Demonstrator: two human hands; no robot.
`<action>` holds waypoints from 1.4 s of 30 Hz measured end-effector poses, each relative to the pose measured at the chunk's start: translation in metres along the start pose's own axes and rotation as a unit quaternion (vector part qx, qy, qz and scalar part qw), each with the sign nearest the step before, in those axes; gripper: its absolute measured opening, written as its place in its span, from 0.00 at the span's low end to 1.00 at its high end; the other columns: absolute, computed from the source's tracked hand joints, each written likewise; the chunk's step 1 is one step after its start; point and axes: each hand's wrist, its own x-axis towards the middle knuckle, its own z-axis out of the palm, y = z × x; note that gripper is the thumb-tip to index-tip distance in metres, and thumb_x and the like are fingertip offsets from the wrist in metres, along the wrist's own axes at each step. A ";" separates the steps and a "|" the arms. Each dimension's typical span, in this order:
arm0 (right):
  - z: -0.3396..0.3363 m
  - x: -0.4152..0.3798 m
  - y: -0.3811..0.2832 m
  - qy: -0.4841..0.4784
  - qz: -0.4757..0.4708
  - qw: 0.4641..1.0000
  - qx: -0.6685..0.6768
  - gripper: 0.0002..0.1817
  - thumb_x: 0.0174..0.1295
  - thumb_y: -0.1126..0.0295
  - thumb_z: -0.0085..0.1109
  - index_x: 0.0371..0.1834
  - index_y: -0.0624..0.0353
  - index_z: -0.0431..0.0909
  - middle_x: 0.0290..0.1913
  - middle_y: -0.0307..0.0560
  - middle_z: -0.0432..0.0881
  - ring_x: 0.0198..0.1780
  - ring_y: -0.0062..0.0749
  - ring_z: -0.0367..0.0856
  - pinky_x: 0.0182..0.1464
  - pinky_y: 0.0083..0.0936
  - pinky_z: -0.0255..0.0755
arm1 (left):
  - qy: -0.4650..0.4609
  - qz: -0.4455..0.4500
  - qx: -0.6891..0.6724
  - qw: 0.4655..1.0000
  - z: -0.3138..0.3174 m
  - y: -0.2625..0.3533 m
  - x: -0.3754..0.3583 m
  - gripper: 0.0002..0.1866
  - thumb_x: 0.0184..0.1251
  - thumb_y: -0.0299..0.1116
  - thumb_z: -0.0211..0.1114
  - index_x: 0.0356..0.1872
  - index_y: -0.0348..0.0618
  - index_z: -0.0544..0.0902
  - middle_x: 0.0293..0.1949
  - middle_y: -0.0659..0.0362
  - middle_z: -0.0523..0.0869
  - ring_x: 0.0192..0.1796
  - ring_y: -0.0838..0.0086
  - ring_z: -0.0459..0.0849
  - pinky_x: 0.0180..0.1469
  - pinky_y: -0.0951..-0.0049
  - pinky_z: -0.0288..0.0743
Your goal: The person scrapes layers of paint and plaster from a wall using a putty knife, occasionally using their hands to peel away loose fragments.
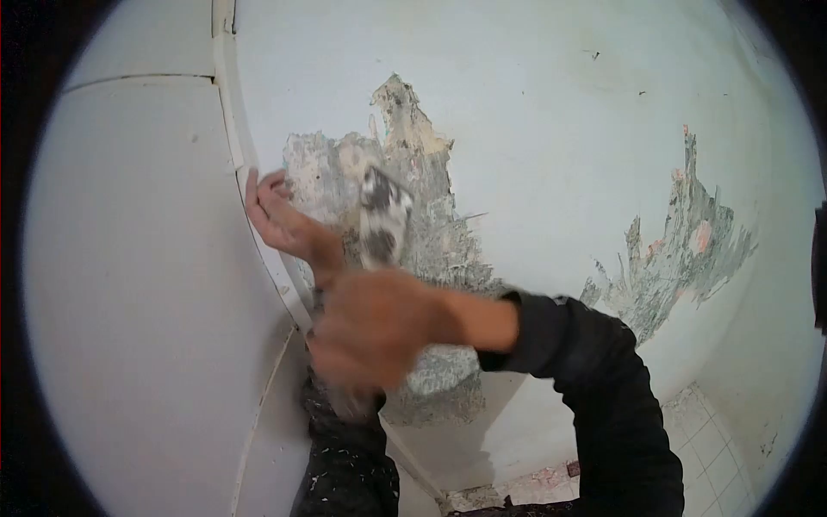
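Note:
My right hand (370, 327), blurred by motion, is closed around the handle of a scraper (385, 220). The handle is hidden in the fist, and the blade, smeared with white and dark patches, points up over a bare patch (422, 233) where paint has come off the wall. Behind and to the left of it, my left hand (289, 224) is raised with nothing in it, its fingers apart and slightly bent. Those fingers are by the white trim strip (226, 112) at the wall's left edge. My right forearm crosses in front of my left wrist.
A large smooth white panel (146, 241) stands on the left beside the trim. Another bare patch (689, 228) marks the pale painted wall (551, 129) to the right. Low on the right are white tiles (706, 448), with rubble (543, 487) along the wall's foot.

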 end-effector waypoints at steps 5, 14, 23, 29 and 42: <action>0.036 -0.009 0.100 -0.045 0.143 0.977 -0.152 0.11 0.39 0.63 0.62 0.15 0.52 0.68 0.13 0.34 0.68 0.15 0.24 0.71 0.15 0.23 0.63 | -0.059 0.039 -0.045 0.996 -0.007 -0.012 -0.021 0.18 0.69 0.33 0.51 0.56 0.34 0.68 0.43 0.56 0.77 0.45 0.74 0.74 0.51 0.75 0.69; 0.052 -0.004 0.121 -0.078 0.191 0.964 -0.168 0.13 0.41 0.64 0.62 0.16 0.54 0.66 0.10 0.39 0.67 0.11 0.28 0.71 0.11 0.25 0.62 | 0.007 -0.038 -0.026 0.999 -0.011 -0.011 -0.018 0.21 0.67 0.39 0.55 0.54 0.36 0.68 0.46 0.55 0.76 0.49 0.71 0.75 0.50 0.71 0.72; 0.109 -0.004 0.093 -0.132 -0.109 0.839 -0.517 0.10 0.52 0.67 0.56 0.19 0.55 0.67 0.13 0.37 0.68 0.13 0.22 0.67 0.12 0.22 0.60 | 0.029 -0.024 0.045 0.998 -0.001 0.000 -0.016 0.16 0.71 0.30 0.44 0.54 0.33 0.68 0.40 0.55 0.78 0.43 0.73 0.76 0.45 0.74 0.70; 0.120 -0.023 0.107 -0.139 -0.125 0.837 -0.515 0.13 0.59 0.63 0.52 0.20 0.56 0.68 0.12 0.35 0.68 0.13 0.17 0.65 0.11 0.19 0.60 | -0.005 -0.013 0.037 0.999 -0.016 -0.013 -0.014 0.17 0.72 0.34 0.41 0.54 0.33 0.68 0.42 0.55 0.77 0.45 0.72 0.75 0.46 0.73 0.69; 0.030 0.028 0.143 0.009 0.221 0.945 -0.240 0.10 0.47 0.68 0.60 0.17 0.57 0.69 0.11 0.42 0.72 0.12 0.31 0.73 0.12 0.29 0.64 | -0.006 -0.007 0.045 0.999 -0.012 -0.006 -0.012 0.17 0.71 0.33 0.41 0.54 0.31 0.67 0.40 0.53 0.78 0.42 0.71 0.76 0.45 0.73 0.66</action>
